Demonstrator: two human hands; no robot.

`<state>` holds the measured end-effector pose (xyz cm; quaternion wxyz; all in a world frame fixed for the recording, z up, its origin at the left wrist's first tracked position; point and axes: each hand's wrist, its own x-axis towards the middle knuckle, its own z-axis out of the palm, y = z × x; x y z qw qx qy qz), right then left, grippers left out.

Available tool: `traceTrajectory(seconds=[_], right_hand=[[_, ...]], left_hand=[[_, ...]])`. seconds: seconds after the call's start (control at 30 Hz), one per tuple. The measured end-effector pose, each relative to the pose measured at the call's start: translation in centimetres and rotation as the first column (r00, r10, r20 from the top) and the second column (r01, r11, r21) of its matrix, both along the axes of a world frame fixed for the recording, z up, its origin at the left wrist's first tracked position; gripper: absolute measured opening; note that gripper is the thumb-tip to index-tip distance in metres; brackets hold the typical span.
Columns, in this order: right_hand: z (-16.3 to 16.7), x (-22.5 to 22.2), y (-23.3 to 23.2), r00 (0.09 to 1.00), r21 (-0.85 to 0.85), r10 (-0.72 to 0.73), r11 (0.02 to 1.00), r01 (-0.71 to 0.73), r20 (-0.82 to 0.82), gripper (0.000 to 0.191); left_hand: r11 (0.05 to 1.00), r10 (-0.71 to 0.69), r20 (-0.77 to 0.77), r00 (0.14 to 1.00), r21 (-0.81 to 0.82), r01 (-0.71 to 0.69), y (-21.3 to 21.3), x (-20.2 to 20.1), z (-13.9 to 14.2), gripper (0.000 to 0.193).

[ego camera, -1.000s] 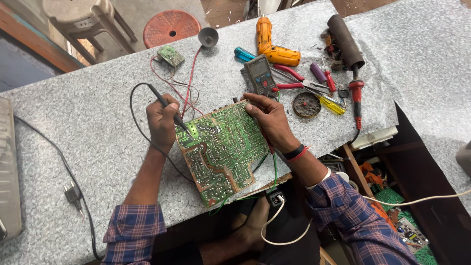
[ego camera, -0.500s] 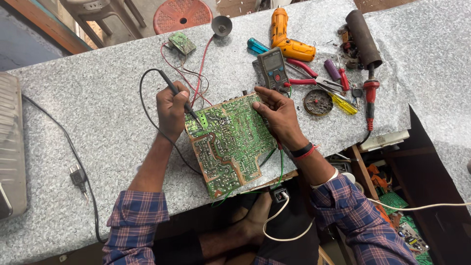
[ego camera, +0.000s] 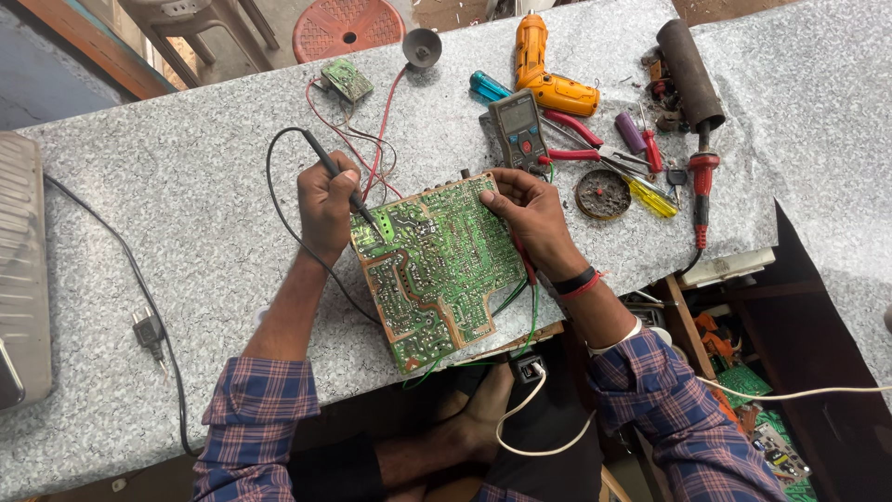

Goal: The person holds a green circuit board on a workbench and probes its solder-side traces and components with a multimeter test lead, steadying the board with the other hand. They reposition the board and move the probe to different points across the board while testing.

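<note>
A green circuit board [ego camera: 437, 270] lies solder side up near the front edge of the speckled grey table [ego camera: 186, 232]. My left hand [ego camera: 325, 203] grips a black probe [ego camera: 321, 158] like a pen, with its tip touching the board's upper left corner. A black lead loops from the probe across the table. My right hand [ego camera: 525, 209] rests on the board's upper right corner, with a red probe lead running under the wrist. A grey multimeter [ego camera: 518, 130] lies just beyond that hand.
Behind the multimeter lie an orange drill [ego camera: 548, 79], red-handled pliers [ego camera: 581, 139], screwdrivers [ego camera: 646, 149], a soldering iron [ego camera: 701, 172], a round tin [ego camera: 602, 193], a small green board [ego camera: 346, 79] with wires and a small speaker [ego camera: 420, 46]. A black plug [ego camera: 147, 330] lies left. A metal casing [ego camera: 19, 270] sits at the left edge.
The view has shifted, so everything sits lower in frame. Both hands remain on the board, with the black probe still at its upper left corner.
</note>
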<state>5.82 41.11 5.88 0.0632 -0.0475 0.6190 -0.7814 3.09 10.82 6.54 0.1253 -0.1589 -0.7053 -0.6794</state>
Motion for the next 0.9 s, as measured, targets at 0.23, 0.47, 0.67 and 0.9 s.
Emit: traceTrajectory(seconds=[0.23,0.47,0.67,0.9], right_hand=[[-0.1,-0.2,0.2,0.992,-0.166,0.020,0.986,0.000,0.122,0.037],[-0.6,-0.4,0.2,0.989,-0.178,0.031,0.984,-0.004,0.146,0.030],[-0.8,-0.7,0.3,0.984,-0.096,-0.020,0.995,0.037,0.175,0.030],[-1.6,-0.8,0.8,0.985,-0.006,-0.030,0.999,0.032,0.168,0.027]], left_hand=[[1.000,-0.005,0.000,1.000,-0.001,0.005,0.2,0.0,-0.1,0.026],[1.000,0.001,-0.004,1.000,-0.011,-0.001,0.1,-0.2,-0.3,0.026],[1.000,-0.004,-0.002,1.000,-0.006,0.004,0.1,-0.4,-0.2,0.026],[1.000,0.005,-0.013,1.000,-0.022,-0.005,0.2,-0.3,-0.2,0.026]])
